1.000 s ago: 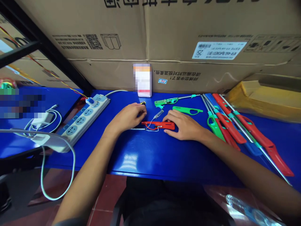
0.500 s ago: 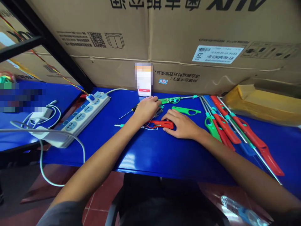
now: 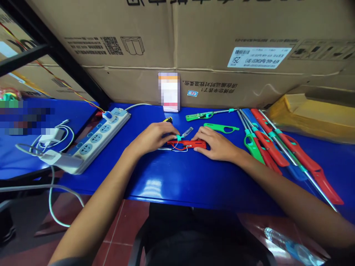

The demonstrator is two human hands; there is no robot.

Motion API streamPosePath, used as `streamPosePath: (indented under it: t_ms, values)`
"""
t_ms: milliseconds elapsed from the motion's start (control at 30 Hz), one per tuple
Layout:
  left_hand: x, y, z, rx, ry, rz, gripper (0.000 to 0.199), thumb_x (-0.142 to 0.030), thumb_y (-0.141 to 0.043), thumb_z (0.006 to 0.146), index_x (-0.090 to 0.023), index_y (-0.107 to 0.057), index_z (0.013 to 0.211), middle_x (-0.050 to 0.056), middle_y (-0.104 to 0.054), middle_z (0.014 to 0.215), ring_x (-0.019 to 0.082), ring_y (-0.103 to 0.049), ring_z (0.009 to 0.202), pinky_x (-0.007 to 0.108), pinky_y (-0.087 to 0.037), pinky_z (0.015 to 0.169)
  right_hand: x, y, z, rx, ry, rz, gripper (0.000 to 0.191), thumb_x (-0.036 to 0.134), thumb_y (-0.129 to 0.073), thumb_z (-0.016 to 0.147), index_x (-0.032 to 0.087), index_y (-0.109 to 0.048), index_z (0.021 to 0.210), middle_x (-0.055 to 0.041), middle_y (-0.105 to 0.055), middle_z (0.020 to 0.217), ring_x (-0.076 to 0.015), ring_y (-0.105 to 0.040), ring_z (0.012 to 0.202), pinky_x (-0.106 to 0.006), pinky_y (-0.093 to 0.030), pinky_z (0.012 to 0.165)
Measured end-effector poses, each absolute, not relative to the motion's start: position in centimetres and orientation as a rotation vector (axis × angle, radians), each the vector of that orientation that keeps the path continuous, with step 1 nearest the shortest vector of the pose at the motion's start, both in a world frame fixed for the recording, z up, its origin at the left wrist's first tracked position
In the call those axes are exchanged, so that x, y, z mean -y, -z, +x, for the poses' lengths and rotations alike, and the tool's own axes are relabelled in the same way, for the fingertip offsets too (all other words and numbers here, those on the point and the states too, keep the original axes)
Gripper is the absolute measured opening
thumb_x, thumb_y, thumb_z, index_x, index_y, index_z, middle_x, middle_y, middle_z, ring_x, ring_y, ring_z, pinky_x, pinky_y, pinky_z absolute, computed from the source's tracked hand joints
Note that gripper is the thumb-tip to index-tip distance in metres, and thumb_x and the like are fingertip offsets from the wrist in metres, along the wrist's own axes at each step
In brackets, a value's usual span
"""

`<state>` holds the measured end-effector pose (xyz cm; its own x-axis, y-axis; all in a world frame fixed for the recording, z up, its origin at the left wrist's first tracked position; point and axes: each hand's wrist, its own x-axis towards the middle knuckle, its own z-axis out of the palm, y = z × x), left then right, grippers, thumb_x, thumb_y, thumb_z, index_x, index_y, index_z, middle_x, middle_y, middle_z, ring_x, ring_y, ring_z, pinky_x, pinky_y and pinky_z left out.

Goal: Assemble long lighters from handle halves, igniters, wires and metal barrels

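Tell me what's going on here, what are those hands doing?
A person is busy with an open red lighter handle on the blue table. Their right hand holds one end of it, and their left hand pinches a small teal piece just by it. A clear little part shows between the hands. Behind lies an opened green lighter and a loose green cover; more lighters are bunched to the right.

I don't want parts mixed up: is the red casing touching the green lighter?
Apart. The head view shows blue table between the red casing and the green lighter, which lies farther back.
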<state>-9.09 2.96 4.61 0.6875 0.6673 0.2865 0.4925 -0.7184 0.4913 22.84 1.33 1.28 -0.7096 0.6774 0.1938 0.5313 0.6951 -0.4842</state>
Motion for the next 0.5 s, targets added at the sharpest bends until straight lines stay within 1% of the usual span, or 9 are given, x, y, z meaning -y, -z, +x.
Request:
streamPosePath:
  t_ms: [133,400,500]
  values:
    - [-2.3,-4.3,-8.5,-0.857,-0.510,2.602,0.025,-0.022,-0.061,0.115,-0.022,-0.085,0.119,0.009,-0.085,0.114,0.024,-0.078,0.107,0.039,-0.061,0.102,-1.3,-1.3,22.9,2.540,-0.625,-0.987,0.018,0.036,-0.074,0.107,0.027,-0.071,0.122,-0.0089,-0.066,0.122,-0.0313,-0.068,0.114,-0.051,-0.056,0.104]
    - [-1.6,-4.7,-7.7,-0.763,-0.429,2.604,0.021,-0.019,-0.068,0.113,-0.021,-0.087,0.122,0.008,-0.087,0.117,0.023,-0.078,0.109,0.037,-0.060,0.100,-1.2,-1.8,22.8,2.552,-0.631,-0.958,0.016,0.028,-0.073,0.105,0.026,-0.073,0.121,-0.0100,-0.070,0.122,-0.0329,-0.068,0.118,-0.051,-0.056,0.103]
    - [-1.6,-4.7,-7.8,-0.761,-0.395,2.621,0.022,-0.017,-0.069,0.112,-0.021,-0.087,0.123,0.007,-0.087,0.118,0.023,-0.078,0.109,0.037,-0.061,0.100,-1.3,-1.7,22.8,2.555,-0.619,-0.951,0.015,0.029,-0.073,0.106,0.024,-0.072,0.120,-0.0103,-0.069,0.122,-0.0324,-0.068,0.117,-0.050,-0.056,0.103]
